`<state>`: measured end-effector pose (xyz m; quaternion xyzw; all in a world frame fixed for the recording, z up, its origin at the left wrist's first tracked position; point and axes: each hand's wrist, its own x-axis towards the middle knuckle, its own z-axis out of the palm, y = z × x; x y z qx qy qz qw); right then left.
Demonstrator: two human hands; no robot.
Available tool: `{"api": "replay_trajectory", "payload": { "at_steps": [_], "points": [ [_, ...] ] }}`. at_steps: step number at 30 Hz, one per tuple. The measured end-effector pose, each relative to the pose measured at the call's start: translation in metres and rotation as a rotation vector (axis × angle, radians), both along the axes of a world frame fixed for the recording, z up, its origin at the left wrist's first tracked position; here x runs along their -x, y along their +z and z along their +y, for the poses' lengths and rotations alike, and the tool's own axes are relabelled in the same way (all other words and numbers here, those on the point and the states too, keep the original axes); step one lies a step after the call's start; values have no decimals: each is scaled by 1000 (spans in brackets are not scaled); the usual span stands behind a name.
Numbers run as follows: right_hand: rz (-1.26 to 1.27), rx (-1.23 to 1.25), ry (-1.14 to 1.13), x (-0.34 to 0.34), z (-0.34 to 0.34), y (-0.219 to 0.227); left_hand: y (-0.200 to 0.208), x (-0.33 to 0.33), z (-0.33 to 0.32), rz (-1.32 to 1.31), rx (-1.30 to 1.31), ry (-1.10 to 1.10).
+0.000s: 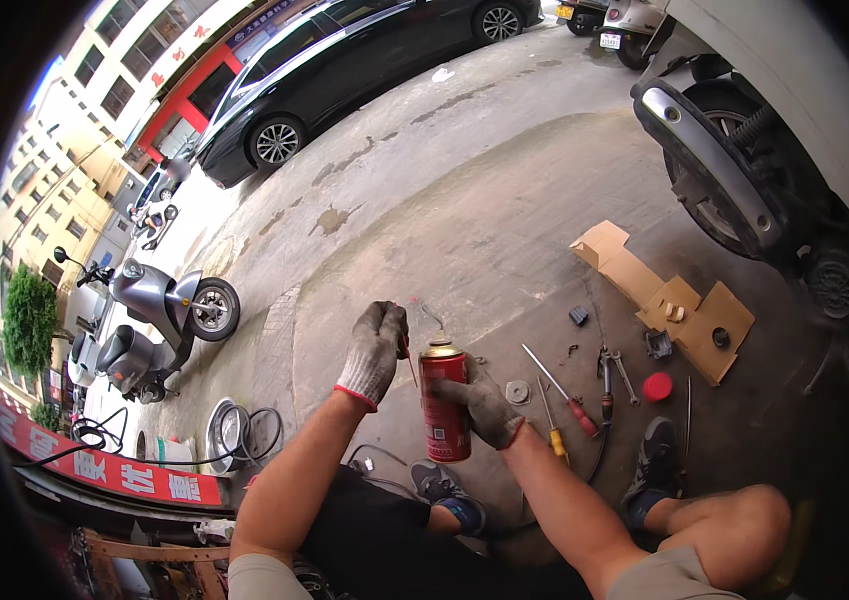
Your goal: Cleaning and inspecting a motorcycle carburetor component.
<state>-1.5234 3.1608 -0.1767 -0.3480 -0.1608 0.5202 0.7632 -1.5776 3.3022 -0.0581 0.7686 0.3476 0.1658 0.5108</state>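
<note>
Both my hands wear grey work gloves with pale cuffs. My right hand (486, 406) is wrapped round a red spray can (446, 405) and holds it nearly upright, with its gold-coloured top uncovered. To the left of the can, my left hand (377, 345) is raised with its fingers closed on a thin red tube (410, 362), which points downward. The fingertips of this hand are partly hidden. A round red cap (657, 387) lies on the ground to the right, apart from both hands.
Right of my hands lie a red-handled screwdriver (582, 417), a yellow-handled screwdriver (559, 441), a wrench (626, 379) and flattened cardboard (683, 312) bearing small parts. A scooter (163, 305) stands at left, a black car (345, 75) beyond. My shoes (450, 492) flank the work area.
</note>
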Motion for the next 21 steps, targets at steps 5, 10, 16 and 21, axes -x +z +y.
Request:
{"api": "replay_trajectory", "payload": {
  "at_steps": [5, 10, 16, 21],
  "points": [
    [209, -121, 3, -1, -6, -18, 11, 4, 16, 56, 0, 67],
    [53, 31, -123, -9, -5, -16, 2, 8, 6, 234, -8, -61],
    [24, -6, -195, -13, -16, 15, 0, 15, 6, 312, -346, -259],
    [-12, -47, -223, -11, -14, -1, 2, 7, -4, 332, -383, -298]
  ]
}}
